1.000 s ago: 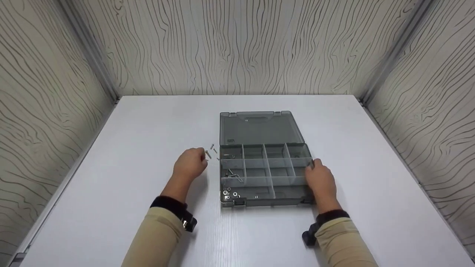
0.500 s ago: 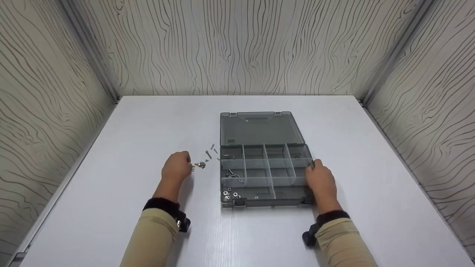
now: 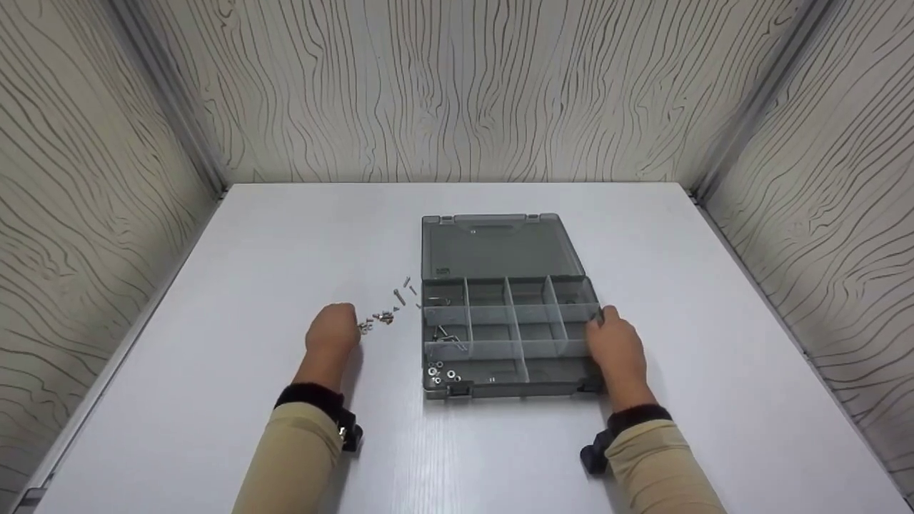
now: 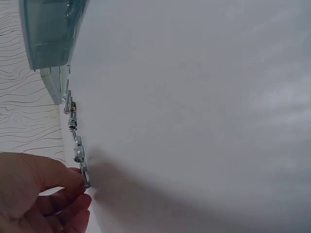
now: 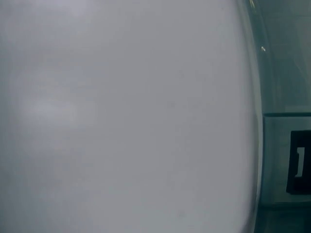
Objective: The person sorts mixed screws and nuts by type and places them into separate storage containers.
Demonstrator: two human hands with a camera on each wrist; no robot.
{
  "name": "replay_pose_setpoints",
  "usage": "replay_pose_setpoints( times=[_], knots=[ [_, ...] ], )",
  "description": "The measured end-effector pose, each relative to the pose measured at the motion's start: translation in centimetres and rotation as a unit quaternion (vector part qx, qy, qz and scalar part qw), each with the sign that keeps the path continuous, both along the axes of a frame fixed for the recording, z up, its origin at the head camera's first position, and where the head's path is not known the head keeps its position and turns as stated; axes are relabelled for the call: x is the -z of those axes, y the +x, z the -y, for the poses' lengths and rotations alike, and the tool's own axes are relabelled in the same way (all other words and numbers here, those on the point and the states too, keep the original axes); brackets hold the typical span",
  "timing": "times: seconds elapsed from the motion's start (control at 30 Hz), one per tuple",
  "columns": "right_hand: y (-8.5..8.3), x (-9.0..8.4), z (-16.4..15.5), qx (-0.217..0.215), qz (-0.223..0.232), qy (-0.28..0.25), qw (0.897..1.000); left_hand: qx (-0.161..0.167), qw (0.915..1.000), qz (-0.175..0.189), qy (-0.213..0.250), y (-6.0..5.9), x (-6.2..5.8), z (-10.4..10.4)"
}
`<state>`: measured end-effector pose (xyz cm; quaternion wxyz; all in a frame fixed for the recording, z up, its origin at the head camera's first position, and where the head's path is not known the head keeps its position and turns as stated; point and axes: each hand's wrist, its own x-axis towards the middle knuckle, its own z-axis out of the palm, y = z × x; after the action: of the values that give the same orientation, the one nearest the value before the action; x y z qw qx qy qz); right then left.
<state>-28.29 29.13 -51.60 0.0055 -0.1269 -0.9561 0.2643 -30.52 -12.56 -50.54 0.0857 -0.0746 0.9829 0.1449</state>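
Observation:
A grey compartment box (image 3: 528, 389) lies open mid-table, its clear lid (image 3: 500, 246) flat behind it. Screws (image 3: 446, 334) and nuts (image 3: 439, 373) lie in its left compartments. A short trail of small metal pieces (image 3: 378, 319) lies on the table left of the box. My left hand (image 3: 355, 325) sits curled at the near end of that trail. In the left wrist view its fingertips (image 4: 73, 180) close on the nearest piece (image 4: 85, 182) of the row (image 4: 74, 131). My right hand (image 3: 601, 325) grips the box's right wall. That hand is out of the right wrist view.
The white table (image 3: 235, 285) is boxed in by wood-grain walls on three sides. The right wrist view shows only table surface and the box's edge (image 5: 282, 145). The box corner (image 4: 48, 34) appears at the top left of the left wrist view.
My left hand has drawn back left and toward me, away from the box's left wall, leaving small metal pieces strung out in a trail. The right hand and the box stay put.

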Motion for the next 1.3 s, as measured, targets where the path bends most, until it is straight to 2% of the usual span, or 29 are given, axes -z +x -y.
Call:
replay_pose_setpoints(
  times=[0.23,0.43,0.6,0.83,1.07,1.2,1.3],
  knots=[
    [0.0,0.2,-0.1,0.000,-0.006,0.000,1.000,-0.015,0.9997,0.017,-0.005,0.2,0.2,-0.3],
    [0.1,0.2,0.0,-0.001,-0.006,-0.002,1.000,-0.007,0.9993,0.023,-0.027,0.4,0.1,-0.7],
    [0.1,0.3,0.0,0.000,-0.002,-0.002,1.000,-0.006,0.9994,0.017,-0.028,0.4,-0.6,-0.9],
    [0.0,0.2,-0.2,0.001,-0.005,-0.003,1.000,0.023,0.9990,-0.036,-0.010,0.3,-2.2,-2.6],
    [0.1,0.3,-0.1,-0.001,-0.006,0.004,1.000,0.067,0.9926,-0.099,0.021,1.0,-4.0,-5.6],
    [0.0,0.2,-0.1,-0.001,0.001,0.003,1.000,0.084,0.9885,-0.120,0.037,1.5,-4.7,-7.3],
    [-0.1,0.2,-0.1,0.000,0.010,0.000,1.000,0.092,0.9873,-0.120,0.048,1.8,-5.1,-8.3]
  ],
)
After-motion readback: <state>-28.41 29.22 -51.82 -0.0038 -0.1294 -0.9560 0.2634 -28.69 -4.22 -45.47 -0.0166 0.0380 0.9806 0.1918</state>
